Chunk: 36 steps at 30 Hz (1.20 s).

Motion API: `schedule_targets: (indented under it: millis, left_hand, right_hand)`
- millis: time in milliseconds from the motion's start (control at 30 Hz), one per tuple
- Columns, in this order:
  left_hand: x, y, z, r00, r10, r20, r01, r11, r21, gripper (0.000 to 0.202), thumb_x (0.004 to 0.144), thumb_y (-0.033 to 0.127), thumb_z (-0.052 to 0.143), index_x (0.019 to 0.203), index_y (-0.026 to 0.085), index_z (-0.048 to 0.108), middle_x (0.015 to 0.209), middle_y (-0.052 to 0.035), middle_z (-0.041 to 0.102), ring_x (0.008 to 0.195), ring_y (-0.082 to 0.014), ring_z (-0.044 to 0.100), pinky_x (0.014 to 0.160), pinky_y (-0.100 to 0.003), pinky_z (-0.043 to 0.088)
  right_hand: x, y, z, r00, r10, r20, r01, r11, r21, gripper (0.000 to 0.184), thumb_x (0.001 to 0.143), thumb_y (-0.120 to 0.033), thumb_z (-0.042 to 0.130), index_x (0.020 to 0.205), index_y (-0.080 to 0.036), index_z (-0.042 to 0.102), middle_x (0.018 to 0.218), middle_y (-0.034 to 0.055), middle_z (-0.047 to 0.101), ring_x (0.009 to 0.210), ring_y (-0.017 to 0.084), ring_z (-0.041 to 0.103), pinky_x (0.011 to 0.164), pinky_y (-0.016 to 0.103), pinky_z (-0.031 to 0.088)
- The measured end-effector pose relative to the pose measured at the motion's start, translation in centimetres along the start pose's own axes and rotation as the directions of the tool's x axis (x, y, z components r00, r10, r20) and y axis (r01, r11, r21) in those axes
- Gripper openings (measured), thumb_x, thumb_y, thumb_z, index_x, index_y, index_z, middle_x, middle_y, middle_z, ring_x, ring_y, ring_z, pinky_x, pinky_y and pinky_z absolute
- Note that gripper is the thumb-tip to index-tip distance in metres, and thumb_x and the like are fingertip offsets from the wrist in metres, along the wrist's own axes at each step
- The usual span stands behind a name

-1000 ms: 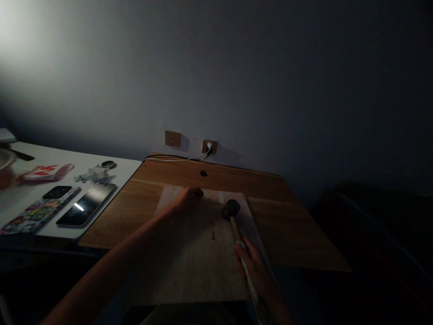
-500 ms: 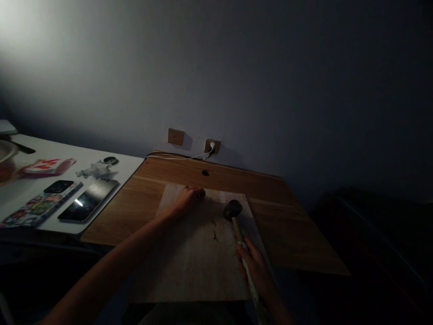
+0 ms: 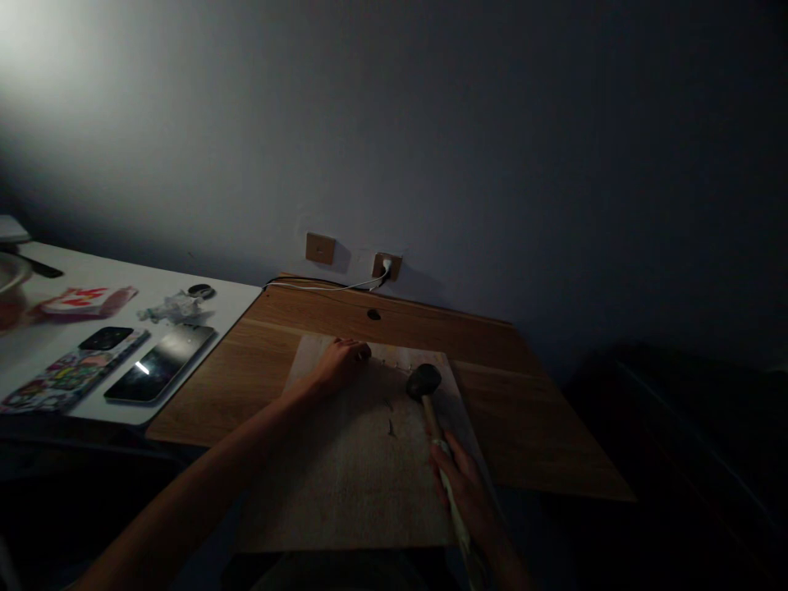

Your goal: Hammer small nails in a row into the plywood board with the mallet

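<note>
Right hand (image 3: pixel 468 484) clenched on mallet (image 3: pixel 431 410) over the board (image 3: pixel 345 484); left hand (image 3: pixel 338 361) at board's far edge, grip unclear.

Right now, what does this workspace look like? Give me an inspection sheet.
Surface: wooden desk with a pale board lying on it, overhanging the near edge.
Job's things: mallet, black head over the board's far right part; small nails on the board.
Clutter: on the white table to the left, a phone, a patterned case, a red-and-white packet and a crumpled wrapper.
Hands: left hand at the board's far edge, fingers curled, grip unclear; right hand closed round the mallet's handle.
Cables: white cable along the desk's back edge into a wall socket.
Surroundings: bare wall, dim light; the right side is too dark to tell.
</note>
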<state>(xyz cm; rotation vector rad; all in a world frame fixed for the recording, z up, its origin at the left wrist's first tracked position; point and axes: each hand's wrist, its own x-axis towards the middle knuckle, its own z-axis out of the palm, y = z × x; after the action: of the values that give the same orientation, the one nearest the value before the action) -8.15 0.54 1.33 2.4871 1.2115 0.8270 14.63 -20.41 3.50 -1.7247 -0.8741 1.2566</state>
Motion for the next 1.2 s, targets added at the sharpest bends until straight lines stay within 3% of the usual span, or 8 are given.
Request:
schedule_targets:
  millis: [300,400,533,767,1200]
  left_hand:
    - [-0.1,-0.3,0.4,1.0,0.01,0.01,-0.009,0.995,-0.101,0.021,0.082,0.012,0.059,0.094,0.022,0.072,0.096,-0.0032,0.072,0.086,-0.0162,0.066,0.08,-0.025,0.049]
    - [0.1,-0.5,0.4,1.0,-0.016,0.02,0.018,0.99,-0.141,0.018,0.082,0.015,0.059,0.091,0.021,0.073,0.093,-0.0028,0.071,0.083,-0.0155,0.066,0.077,-0.024,0.049]
    - [0.2,-0.4,0.8,1.0,-0.026,0.015,0.028,0.991,-0.128,0.023,0.08,0.013,0.056,0.094,0.022,0.072,0.094,-0.0031,0.073,0.086,-0.0167,0.067,0.08,-0.025,0.049]
    - [0.0,0.5,0.3,0.997,-0.064,0.041,0.071,0.976,-0.208,0.041,0.076,0.008,0.054,0.113,0.023,0.065,0.089,0.0007,0.074,0.078,-0.0139,0.068,0.071,-0.021,0.049]
    - [0.4,0.2,0.4,0.992,-0.116,0.052,0.126,0.944,-0.305,0.038,0.079,0.017,0.065,0.116,0.022,0.062,0.082,0.0011,0.074,0.073,-0.0158,0.069,0.066,-0.022,0.047]
  right_hand:
    - [0.2,0.4,0.1,0.998,-0.064,0.026,0.066,0.996,-0.063,0.047,0.08,-0.06,0.06,0.104,-0.021,0.053,0.062,-0.0083,0.046,0.043,0.007,0.041,0.036,0.017,0.033]
    - [0.5,-0.7,1.1,0.983,-0.169,0.069,0.174,0.983,-0.065,0.039,0.082,-0.059,0.057,0.092,-0.021,0.053,0.062,-0.0087,0.044,0.041,0.006,0.039,0.035,0.017,0.032]
    - [1.6,-2.7,2.8,0.954,-0.26,0.146,0.272,0.96,-0.064,0.034,0.085,-0.054,0.055,0.09,-0.021,0.052,0.063,-0.009,0.045,0.037,0.005,0.037,0.033,0.017,0.03]
    - [3.2,-4.2,5.1,0.936,-0.279,0.215,0.296,0.954,-0.05,0.031,0.085,-0.052,0.054,0.086,-0.021,0.05,0.059,-0.01,0.046,0.036,0.005,0.037,0.032,0.017,0.03]
    - [4.3,-3.2,6.3,0.935,-0.272,0.229,0.293,0.954,-0.067,0.03,0.087,-0.051,0.054,0.087,-0.021,0.048,0.059,-0.0107,0.044,0.036,0.005,0.038,0.032,0.016,0.031]
